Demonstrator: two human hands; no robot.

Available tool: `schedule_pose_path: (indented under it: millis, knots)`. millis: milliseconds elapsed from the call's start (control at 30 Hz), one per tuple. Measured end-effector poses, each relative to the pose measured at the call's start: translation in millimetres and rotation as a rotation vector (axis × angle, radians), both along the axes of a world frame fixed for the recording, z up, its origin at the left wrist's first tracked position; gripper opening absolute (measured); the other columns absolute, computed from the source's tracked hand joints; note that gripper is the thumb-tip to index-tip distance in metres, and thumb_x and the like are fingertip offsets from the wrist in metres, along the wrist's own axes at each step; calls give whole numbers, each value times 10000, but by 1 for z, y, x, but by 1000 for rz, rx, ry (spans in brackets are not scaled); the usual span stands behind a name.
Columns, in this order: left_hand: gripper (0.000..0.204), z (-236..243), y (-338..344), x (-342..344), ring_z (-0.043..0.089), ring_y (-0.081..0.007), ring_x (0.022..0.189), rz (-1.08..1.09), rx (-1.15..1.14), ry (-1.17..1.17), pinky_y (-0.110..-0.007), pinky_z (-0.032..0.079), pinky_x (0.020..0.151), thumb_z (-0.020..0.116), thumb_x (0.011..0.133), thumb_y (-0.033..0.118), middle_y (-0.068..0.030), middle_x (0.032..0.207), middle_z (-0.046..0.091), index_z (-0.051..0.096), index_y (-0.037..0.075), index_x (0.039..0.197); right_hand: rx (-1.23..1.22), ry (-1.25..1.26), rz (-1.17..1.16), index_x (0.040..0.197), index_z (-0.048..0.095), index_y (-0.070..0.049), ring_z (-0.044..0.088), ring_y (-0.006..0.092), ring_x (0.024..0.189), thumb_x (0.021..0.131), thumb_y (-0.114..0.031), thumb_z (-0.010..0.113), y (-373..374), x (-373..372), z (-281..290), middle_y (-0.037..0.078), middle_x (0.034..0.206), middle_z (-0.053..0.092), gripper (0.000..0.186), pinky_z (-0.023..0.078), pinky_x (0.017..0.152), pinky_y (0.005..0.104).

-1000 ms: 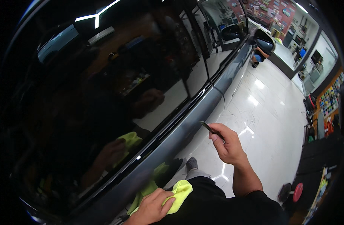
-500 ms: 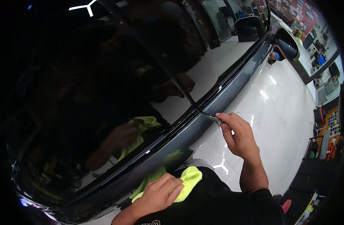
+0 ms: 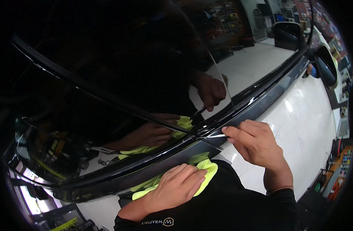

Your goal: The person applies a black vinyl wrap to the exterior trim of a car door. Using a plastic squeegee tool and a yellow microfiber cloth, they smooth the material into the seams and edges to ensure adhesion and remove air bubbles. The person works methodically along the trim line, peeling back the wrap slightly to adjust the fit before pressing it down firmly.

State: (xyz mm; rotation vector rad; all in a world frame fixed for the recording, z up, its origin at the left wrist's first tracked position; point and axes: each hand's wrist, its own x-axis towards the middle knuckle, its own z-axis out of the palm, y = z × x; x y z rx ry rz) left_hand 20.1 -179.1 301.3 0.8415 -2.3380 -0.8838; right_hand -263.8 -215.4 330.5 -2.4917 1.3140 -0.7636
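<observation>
The right hand (image 3: 257, 144) pinches a thin tool (image 3: 213, 136) between thumb and fingertips, the grip narrow and well back from its tip; what kind of tool it is, I cannot tell. The tip points at the corner where the gap (image 3: 210, 144) between the car's two side doors meets the black trim (image 3: 238, 109) under the window (image 3: 253, 77). It looks to be at that corner, though whether it touches paint or rubber is too small to tell. The left hand (image 3: 180, 183) has its fingers closed over a bunched yellow-green cloth (image 3: 209, 173), low beside the rear door (image 3: 169, 156); whether the cloth presses on the panel is unclear. The main danger, as I judge it, is a slip: with so little of the tool held, a sideways twist could send the tip over the edge and scratch the grey panel or nick the trim. Pressing too deep could jam or bend the slim end in the gap. The glossy window mirrors both hands, and that reflection might mislead the eye about depth. Grit in the cloth, if any, could mark the finish.
</observation>
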Motion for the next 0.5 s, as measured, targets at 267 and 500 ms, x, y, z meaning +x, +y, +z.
schedule_pose_path:
  millis: [267,500]
  knots:
    - [259,-24,0,-36,709,-250,779,66,10,3,-368,572,644,817,918,86,-82,968,688,761,35,1166,-76,152,300,1096,704,-42,631,228,718,828,-69,827,-51,-18,17,41,811,585,296,518,628,367]
    - [265,-35,4,-47,697,-236,736,176,-23,61,-358,548,601,825,913,98,-65,937,667,759,35,1162,-140,199,327,1132,735,-48,631,221,817,826,-53,805,-65,-23,19,51,911,672,314,499,687,368]
